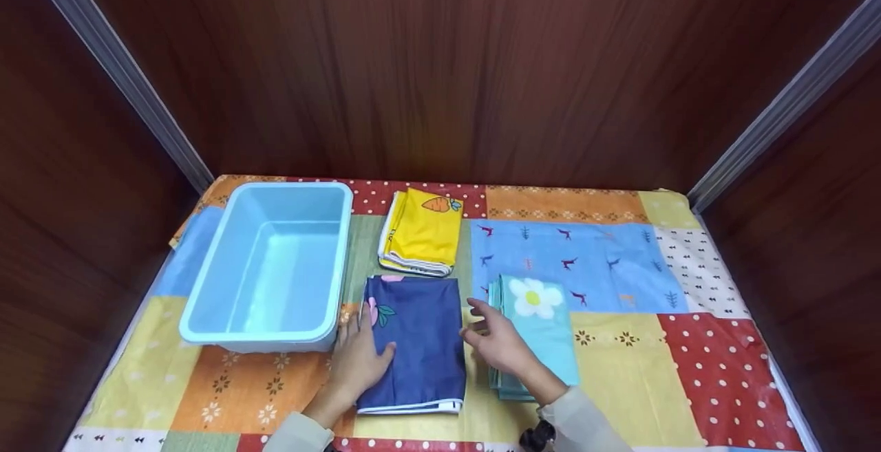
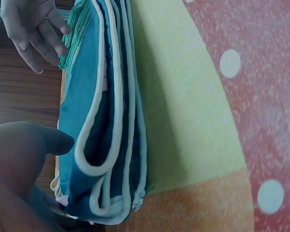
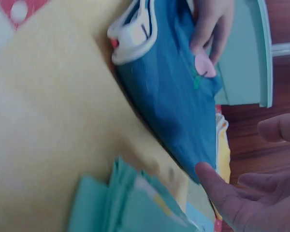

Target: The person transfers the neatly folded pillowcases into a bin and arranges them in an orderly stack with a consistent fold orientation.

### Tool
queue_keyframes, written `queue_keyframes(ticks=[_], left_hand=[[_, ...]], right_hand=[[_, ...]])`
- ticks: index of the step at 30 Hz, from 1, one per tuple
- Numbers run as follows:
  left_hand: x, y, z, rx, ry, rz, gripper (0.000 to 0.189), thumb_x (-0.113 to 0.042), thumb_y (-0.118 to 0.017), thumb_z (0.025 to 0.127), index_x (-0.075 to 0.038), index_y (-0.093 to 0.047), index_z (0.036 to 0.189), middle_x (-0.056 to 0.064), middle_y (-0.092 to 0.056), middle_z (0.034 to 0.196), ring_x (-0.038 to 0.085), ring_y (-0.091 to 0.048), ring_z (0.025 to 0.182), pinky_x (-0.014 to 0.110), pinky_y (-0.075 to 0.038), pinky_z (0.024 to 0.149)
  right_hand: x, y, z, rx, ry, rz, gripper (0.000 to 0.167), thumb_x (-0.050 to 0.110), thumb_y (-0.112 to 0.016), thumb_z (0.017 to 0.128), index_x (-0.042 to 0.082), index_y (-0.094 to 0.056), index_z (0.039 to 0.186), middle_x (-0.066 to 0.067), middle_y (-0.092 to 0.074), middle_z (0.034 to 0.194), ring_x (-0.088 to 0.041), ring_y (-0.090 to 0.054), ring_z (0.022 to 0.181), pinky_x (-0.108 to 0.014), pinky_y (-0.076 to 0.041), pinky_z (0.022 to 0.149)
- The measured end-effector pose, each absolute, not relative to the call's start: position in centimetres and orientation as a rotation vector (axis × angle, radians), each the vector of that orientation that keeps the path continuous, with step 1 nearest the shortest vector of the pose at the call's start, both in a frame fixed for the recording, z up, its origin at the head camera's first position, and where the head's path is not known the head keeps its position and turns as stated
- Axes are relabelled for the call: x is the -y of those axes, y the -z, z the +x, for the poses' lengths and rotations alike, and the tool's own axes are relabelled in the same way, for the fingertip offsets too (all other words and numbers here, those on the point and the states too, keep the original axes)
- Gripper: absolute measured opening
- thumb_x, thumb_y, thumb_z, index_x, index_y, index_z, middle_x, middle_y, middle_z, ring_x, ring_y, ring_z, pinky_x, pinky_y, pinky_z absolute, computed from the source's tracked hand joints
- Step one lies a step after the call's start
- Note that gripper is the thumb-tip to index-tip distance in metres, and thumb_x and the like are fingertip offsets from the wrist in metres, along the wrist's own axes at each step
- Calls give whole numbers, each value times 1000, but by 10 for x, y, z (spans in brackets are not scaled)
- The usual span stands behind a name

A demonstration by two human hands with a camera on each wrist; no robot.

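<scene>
A folded navy blue cloth [image 1: 421, 349] with white piped edges and pink flower prints lies between the two hands. My left hand [image 1: 359, 357] rests along its left side, fingers extended and thumb over the top. In the left wrist view, the stacked folds [image 2: 113, 121] of the cloth show at its near end, beside the thumb [image 2: 53, 140]. My right hand [image 1: 501, 343] hovers by the cloth's right edge with fingers loosely spread, holding nothing. Beneath the right hand and wrist lies a folded mint-green cloth [image 1: 554, 352] with a white daisy print.
On the left stands a light blue plastic basin [image 1: 334, 270], close beside the left hand. Behind the navy cloth lies a folded yellow cloth [image 1: 428, 235] with a carrot print. A patchwork cover [image 1: 633, 356] spreads over the table, with dark wood-look panels [image 1: 440, 80] on three sides.
</scene>
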State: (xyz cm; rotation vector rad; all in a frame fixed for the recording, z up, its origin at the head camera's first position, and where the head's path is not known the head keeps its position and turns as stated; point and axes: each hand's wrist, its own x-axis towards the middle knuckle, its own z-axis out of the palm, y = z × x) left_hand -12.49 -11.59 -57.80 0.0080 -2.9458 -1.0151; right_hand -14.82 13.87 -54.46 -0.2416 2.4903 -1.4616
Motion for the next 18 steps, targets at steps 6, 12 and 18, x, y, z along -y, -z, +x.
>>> queue_keyframes(ticks=[6, 12, 18], left_hand=[[114, 581, -126, 2895, 1059, 28, 85, -18, -77, 86, 10, -33, 153, 38, -43, 145, 54, -38, 136, 64, -35, 109], [116, 582, -128, 2790, 1204, 84, 76, -11, -74, 86, 10, -39, 150, 37, -47, 143, 53, -42, 133, 63, -39, 107], [116, 584, -130, 2696, 1340, 159, 70, -5, -72, 86, 12, -42, 147, 36, -48, 143, 52, -44, 133, 61, -37, 110]], right_hand=[[-129, 550, -147, -2461, 1449, -163, 64, 10, -65, 94, -11, -39, 148, -34, -51, 135, -43, -62, 115, -48, -58, 85], [-124, 555, -147, -2451, 1450, -154, 64, 10, -65, 93, -13, -39, 147, -31, -57, 127, -44, -62, 115, -51, -57, 86], [-120, 563, -145, -2423, 1490, -207, 65, 7, -63, 93, -19, -36, 145, -35, -56, 128, -45, -61, 116, -50, -57, 87]])
